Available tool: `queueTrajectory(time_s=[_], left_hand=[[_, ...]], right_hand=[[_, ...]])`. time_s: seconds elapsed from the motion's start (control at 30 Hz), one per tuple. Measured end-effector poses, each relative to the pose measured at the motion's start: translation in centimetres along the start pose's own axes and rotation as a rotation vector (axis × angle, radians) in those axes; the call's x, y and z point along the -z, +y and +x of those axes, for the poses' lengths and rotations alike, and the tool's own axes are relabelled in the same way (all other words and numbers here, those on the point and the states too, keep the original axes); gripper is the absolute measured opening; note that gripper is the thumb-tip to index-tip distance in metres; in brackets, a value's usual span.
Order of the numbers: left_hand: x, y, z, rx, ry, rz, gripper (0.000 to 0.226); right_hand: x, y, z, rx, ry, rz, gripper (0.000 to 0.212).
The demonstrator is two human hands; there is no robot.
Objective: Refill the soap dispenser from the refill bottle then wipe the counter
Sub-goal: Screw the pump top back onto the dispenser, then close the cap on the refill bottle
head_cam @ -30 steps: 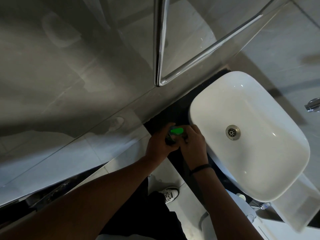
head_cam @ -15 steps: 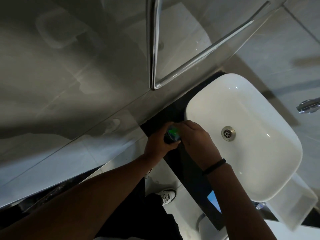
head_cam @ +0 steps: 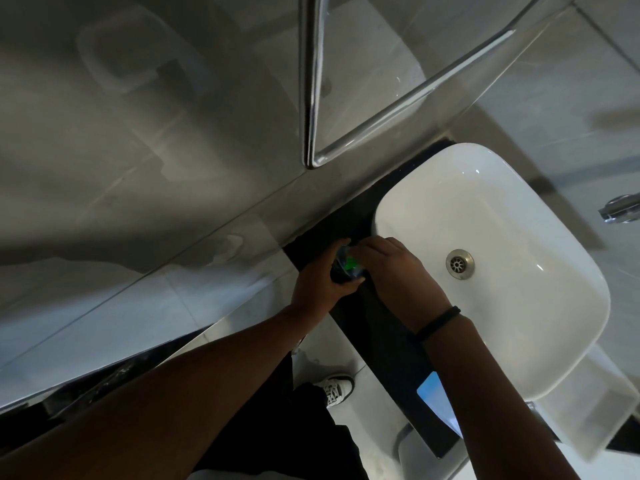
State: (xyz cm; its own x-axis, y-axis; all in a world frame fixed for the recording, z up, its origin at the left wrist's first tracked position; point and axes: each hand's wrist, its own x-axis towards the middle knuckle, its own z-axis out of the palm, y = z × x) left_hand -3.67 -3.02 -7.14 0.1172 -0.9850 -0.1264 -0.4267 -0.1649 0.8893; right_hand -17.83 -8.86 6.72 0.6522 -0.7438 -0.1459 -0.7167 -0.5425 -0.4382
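A small dark bottle with a bright green patch on top stands on the black counter, just left of the white basin. My left hand wraps around its body from the left. My right hand reaches over its top, fingertips on the green part, with a black band on the wrist. The hands hide most of the bottle, so I cannot tell whether it is the dispenser or the refill bottle.
A white oval basin with a metal drain fills the counter's right side. A chrome tap sticks out at the far right. A chrome-framed mirror hangs on the tiled wall. My shoe shows on the floor below.
My right hand has slid over the bottle's top and covers more of the green part. The left hand keeps its grip. The camera has shifted slightly.
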Motion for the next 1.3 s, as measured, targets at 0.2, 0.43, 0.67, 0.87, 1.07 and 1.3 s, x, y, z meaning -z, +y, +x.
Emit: queueTrajectory(time_s=[0.2,0.43,0.67,0.87,1.07,1.3], left_hand=[[-0.2,0.2,-5.0,0.120,0.023,0.036,0.117],[-5.6,1.5,-14.0,-0.202,-0.394,0.026,0.100],[-12.1,6.7,-15.3,-0.359,-0.571,-0.044,0.098],[-15.2,8.5,-16.1,-0.271,-0.586,0.039,0.108],[-16.3,9.0,-16.9,-0.245,-0.565,0.100,0.101],[-16.4,9.1,-17.0,-0.208,-0.609,0.063,0.099]], right_hand=[[2.6,0.5,-7.0,-0.237,0.219,0.100,0.031],[3.6,3.2,-24.2,-0.721,0.391,0.121,0.019],[-3.1,7.5,-33.1,-1.087,0.345,0.170,0.021],[-10.1,10.4,-30.9,-1.091,0.308,0.376,0.040],[-12.7,11.5,-29.8,-1.064,0.306,0.379,0.029],[-11.1,9.6,-32.7,-1.054,0.487,0.420,0.030]])
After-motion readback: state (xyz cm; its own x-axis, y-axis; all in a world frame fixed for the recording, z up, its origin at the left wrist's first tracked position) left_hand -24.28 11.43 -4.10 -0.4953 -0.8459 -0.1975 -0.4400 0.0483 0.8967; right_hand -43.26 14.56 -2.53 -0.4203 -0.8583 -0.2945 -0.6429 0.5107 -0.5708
